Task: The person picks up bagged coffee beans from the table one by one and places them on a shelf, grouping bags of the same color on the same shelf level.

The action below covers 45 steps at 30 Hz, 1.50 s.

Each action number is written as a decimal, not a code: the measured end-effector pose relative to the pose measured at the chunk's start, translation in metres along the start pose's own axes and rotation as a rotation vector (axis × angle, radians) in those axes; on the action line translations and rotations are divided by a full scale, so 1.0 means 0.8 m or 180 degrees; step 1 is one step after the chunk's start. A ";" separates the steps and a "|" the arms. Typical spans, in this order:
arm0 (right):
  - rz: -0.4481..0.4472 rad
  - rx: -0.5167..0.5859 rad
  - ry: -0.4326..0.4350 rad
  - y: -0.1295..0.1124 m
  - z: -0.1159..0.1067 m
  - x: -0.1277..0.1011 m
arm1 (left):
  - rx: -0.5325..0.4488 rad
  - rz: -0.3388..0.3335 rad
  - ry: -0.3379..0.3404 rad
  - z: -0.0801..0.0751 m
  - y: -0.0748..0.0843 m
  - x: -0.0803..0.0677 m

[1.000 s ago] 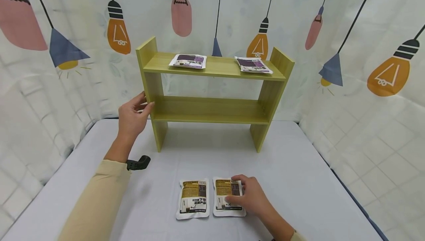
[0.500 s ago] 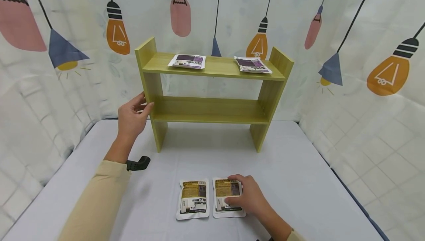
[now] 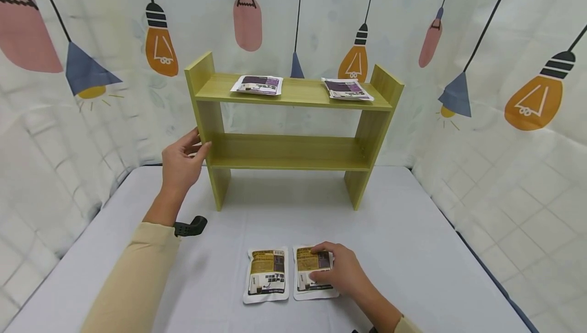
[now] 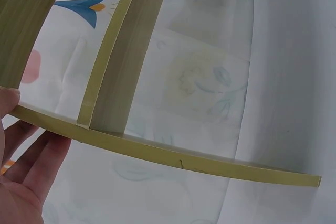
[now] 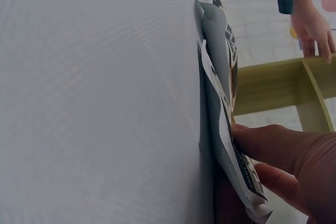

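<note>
My left hand [image 3: 180, 167] grips the left side panel of a yellow-green wooden shelf [image 3: 293, 152], thumb at the front edge and fingers behind. In the left wrist view this panel [image 4: 157, 153] runs between thumb and fingers. My right hand [image 3: 346, 274] is at the right of two flat white, gold and black pouches lying on the table. Its thumb and a finger rest on the face of that pouch [image 3: 304, 267]. In the right wrist view, the pouch's near edge [image 5: 241, 174] stands off the table, with a fingertip partly hidden beneath.
Beside the held pouch lies the other pouch [image 3: 268, 276]. Two purple and white pouches, a left pouch [image 3: 258, 85] and a right pouch [image 3: 347, 89], lie on the shelf's top board. A white cloth covers the table [image 3: 412, 251]; a patterned curtain [image 3: 293, 17] hangs behind.
My right hand's upper finger has slid a little left across the right pouch's top. The left hand stays at the shelf panel, and the pouches have barely moved.
</note>
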State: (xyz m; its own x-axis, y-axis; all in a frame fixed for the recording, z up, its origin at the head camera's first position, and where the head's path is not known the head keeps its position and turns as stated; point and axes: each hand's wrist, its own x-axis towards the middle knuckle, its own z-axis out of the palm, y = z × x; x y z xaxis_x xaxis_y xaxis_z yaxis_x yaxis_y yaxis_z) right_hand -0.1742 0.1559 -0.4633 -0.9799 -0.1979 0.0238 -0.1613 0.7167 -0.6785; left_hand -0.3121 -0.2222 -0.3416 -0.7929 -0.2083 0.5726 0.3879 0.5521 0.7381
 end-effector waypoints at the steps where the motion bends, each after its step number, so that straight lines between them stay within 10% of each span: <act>1: 0.0017 0.0013 -0.0003 0.000 0.000 0.000 | 0.0006 0.0005 0.0004 0.000 0.000 0.000; 45: 0.0264 0.0559 0.0056 0.022 -0.003 0.022 | 0.0034 -0.0016 0.0004 0.001 -0.001 0.000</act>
State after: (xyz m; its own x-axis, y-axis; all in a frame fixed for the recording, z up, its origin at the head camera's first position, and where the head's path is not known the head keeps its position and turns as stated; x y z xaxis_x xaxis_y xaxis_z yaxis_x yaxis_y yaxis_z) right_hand -0.1946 0.1668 -0.4727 -0.9911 -0.1304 -0.0257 -0.0585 0.6020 -0.7964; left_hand -0.3125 -0.2222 -0.3427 -0.7942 -0.2121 0.5694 0.3789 0.5597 0.7370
